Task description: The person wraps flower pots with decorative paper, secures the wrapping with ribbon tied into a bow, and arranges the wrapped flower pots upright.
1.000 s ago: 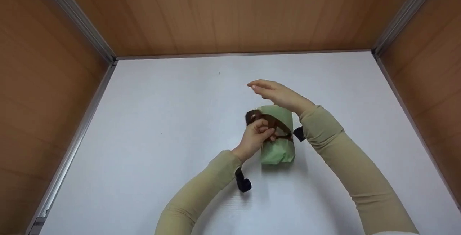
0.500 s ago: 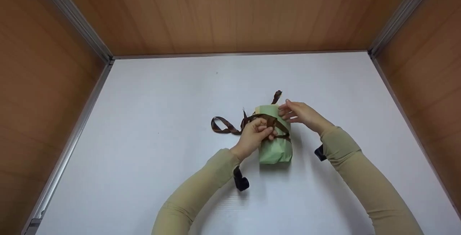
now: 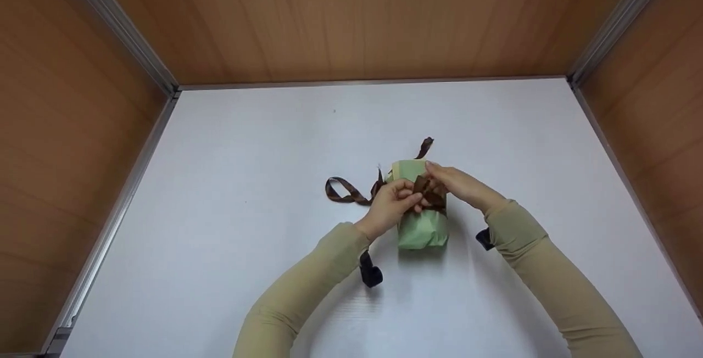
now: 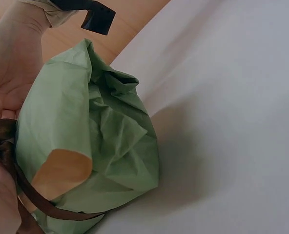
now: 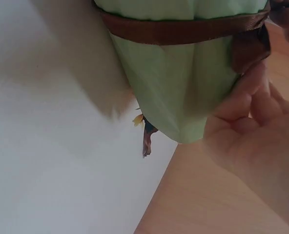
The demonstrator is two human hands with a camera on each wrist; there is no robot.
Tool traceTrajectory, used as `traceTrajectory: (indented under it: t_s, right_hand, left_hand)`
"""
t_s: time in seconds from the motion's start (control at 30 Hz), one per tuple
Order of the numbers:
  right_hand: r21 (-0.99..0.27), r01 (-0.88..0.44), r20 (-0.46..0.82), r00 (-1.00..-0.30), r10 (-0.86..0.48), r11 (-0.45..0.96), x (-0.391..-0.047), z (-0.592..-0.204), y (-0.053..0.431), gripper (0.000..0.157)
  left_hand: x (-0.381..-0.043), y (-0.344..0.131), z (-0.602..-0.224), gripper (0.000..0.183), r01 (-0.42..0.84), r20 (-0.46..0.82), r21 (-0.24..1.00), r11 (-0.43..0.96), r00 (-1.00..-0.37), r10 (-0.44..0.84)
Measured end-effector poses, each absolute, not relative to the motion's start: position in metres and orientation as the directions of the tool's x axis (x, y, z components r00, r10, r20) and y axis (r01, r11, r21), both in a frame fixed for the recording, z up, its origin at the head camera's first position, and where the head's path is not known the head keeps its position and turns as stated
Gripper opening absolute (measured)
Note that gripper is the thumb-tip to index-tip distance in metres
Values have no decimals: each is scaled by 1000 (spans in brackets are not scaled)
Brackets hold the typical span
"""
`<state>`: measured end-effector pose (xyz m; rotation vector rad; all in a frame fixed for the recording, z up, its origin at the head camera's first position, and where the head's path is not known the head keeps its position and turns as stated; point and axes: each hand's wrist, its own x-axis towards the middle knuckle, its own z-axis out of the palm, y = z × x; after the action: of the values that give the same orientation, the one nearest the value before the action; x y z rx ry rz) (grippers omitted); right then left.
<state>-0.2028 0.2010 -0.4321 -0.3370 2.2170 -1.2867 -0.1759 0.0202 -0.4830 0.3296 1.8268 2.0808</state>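
A bundle wrapped in green paper point(image 3: 423, 231) lies on the white table, its crumpled end point(image 4: 117, 126) towards me. Around its middle runs a brown ribbon point(image 5: 169, 30). My left hand point(image 3: 387, 207) pinches a gathered part of the ribbon on top of the bundle. From the other side my right hand point(image 3: 458, 183) holds the ribbon between thumb and fingers, close to the left fingertips; the right wrist view shows a ribbon loop point(image 5: 252, 51) at those fingertips. The exact crossing of the ribbon is hidden by the fingers.
A loose ribbon loop point(image 3: 341, 190) lies left of the bundle, and another ribbon end point(image 3: 424, 147) sticks out beyond its far end. Something small and yellow point(image 5: 138, 119) peeks out there. Wooden panels point(image 3: 351, 23) border the white table point(image 3: 247, 144) at the back and sides.
The right hand has come down from above the bundle's far end to the ribbon beside the left hand. A ribbon loop has dropped onto the table at left. The left hand keeps its pinch.
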Motion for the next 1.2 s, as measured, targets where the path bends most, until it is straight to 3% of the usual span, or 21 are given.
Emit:
traceTrajectory:
  t_s: [0.3,0.47,0.6,0.77,0.93,1.03,1.2]
  right_hand:
    - [-875,86,-350,-793,-499,476,-199,-435,197,40]
    - [-898,57,-283,-834,-474,437,-198,-437,194,31]
    - [-899,10,-225,-869,-441,437,-196,-437,193,26]
    - [-896,-21,-200,-873,-446,443,-193,-440,195,32]
    - [-870,-46,-209,-866,-454,490,-190,-442,198,42]
    - [-853,-77,-198,-867,-458,516,-190,-440,197,39]
    - [-811,-188,-119,-874,-471,554,-189,-439,194,30]
  left_hand:
    - [-173,19,-481,18,-85,-56,995,-58,-919,391]
    - [-174,19,-481,30,-54,-24,996,-66,-920,392]
    - [-172,22,-480,27,-59,-17,994,-97,-921,389]
    - [-173,24,-482,22,-82,-21,987,-139,-920,392]
    - [-174,22,-480,26,-88,-44,991,-96,-918,394]
    - [-175,22,-479,29,-89,-54,994,-67,-909,413]
    - [-175,24,-480,12,-96,-44,991,-97,-896,441]
